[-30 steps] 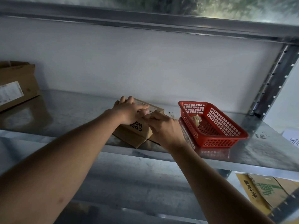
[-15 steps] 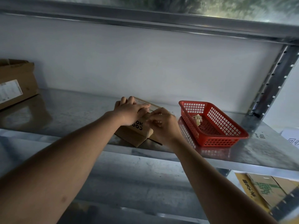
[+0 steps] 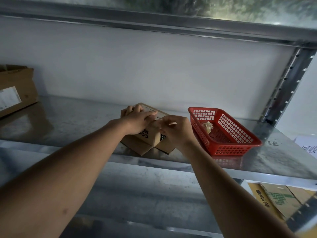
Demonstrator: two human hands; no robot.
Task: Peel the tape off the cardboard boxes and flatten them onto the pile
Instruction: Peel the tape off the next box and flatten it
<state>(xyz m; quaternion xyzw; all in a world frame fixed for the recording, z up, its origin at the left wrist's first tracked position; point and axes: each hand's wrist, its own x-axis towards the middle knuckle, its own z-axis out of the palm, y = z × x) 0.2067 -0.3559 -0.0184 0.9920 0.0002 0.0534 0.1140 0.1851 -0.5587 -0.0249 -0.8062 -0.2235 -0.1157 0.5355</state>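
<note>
Small cardboard box point(image 3: 147, 137) handled on metal shelf point(image 3: 274, 162).
Box is pressed by left hand point(image 3: 137, 120), fingers flat; tape strip point(image 3: 172, 124) is pinched by right hand point(image 3: 175, 130).

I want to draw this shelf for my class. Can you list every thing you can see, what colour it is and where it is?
small box: 1, brown with black print, middle of the shelf, under both hands
tape: 1 strip, pale, pinched at the small box's top
basket: 1, red, right of the small box
wad: 1, yellowish, inside the basket
big box: 1, brown with a white label, far left of the shelf
shelf: 1, grey metal, carries all of these
flat cardboard: some sheets, brown and yellow with green print, lower right below the shelf
paper: 1, white, right edge
left hand: 1, rests on the small box
right hand: 1, pinches the tape
</note>
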